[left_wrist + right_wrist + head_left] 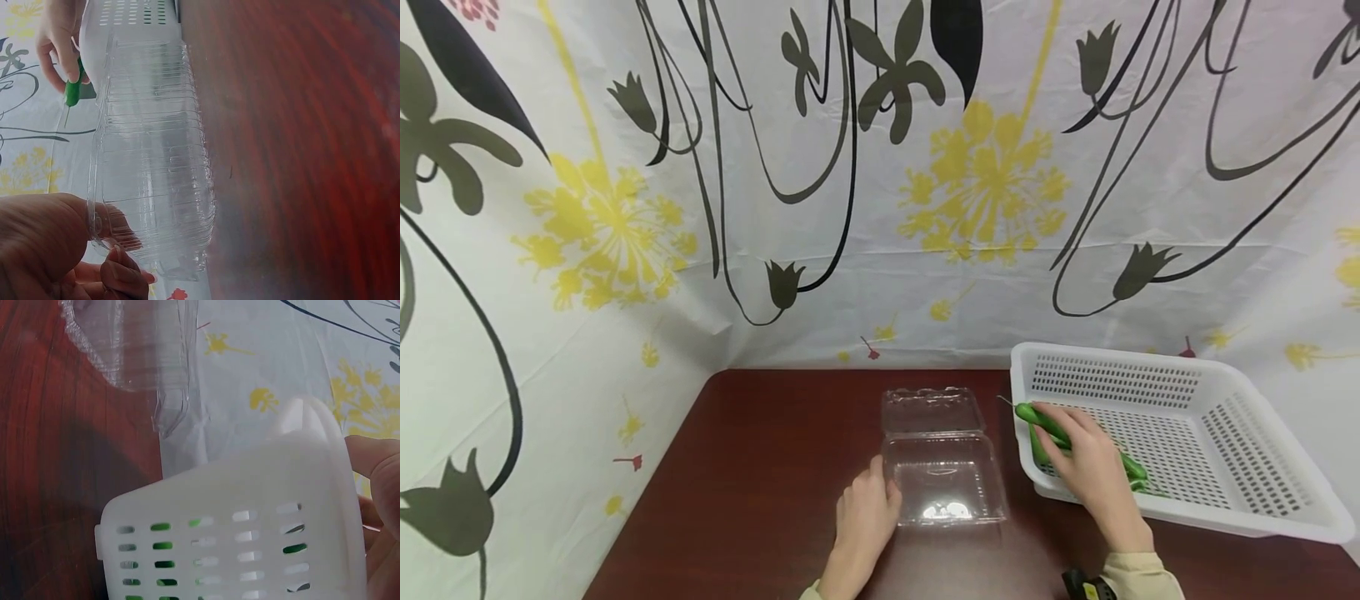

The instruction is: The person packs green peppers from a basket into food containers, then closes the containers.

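A clear plastic clamshell container (945, 479) lies on the table with its lid (931, 412) folded back toward the wall. My left hand (867, 510) holds its left side; the left wrist view shows thumb and fingers pinching the rim. Over the near left part of a white basket, my right hand (1093, 458) grips a long green pepper (1027, 413) between thumb and fingers, its thin stem pointing left. Other green peppers (1133, 469) lie in the basket beneath this hand, partly hidden by it. In the right wrist view the basket wall hides most of that hand.
The white slotted basket (1150, 357) stands at the right of the dark red table (760, 483), close beside the container. A flower-printed cloth (850, 225) hangs behind the table and along its left. Near the right sleeve is a black wrist strap (1078, 586).
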